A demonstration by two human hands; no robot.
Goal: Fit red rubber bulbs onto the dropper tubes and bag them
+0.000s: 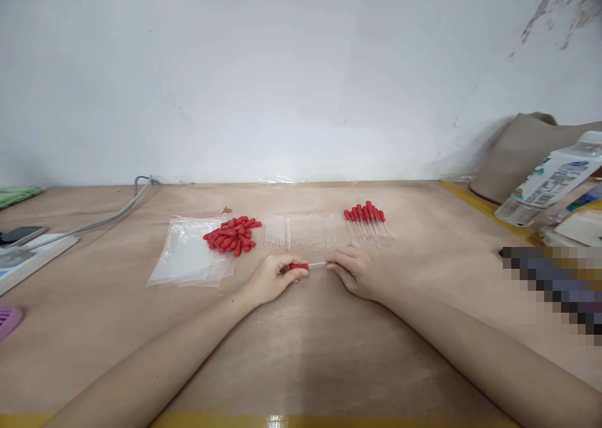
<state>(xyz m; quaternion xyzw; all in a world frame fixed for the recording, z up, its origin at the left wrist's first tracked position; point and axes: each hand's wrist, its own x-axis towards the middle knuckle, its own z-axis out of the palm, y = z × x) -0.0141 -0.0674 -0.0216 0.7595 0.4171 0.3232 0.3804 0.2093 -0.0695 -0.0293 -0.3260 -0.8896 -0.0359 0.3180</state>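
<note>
My left hand [275, 279] is closed on a red rubber bulb [299, 266]. From the bulb a clear dropper tube [317, 265] runs to the right, and the fingers of my right hand [352, 270] pinch its far end. Bulb and tube are in line, joined or touching end to end. Beyond my left hand lies a heap of loose red bulbs [232, 235], partly on clear plastic bags [185, 255]. Bare clear tubes [298, 230] lie in a row behind both hands. Past my right hand several droppers with red bulbs [364, 215] lie side by side.
On the left are a white power strip [42, 259] with a grey cable [126, 208] and a purple object [8, 320]. A plastic bottle [550, 183] leans at the right beside a beige bag-like thing [512, 155]. A white wall [291, 83] closes off the back.
</note>
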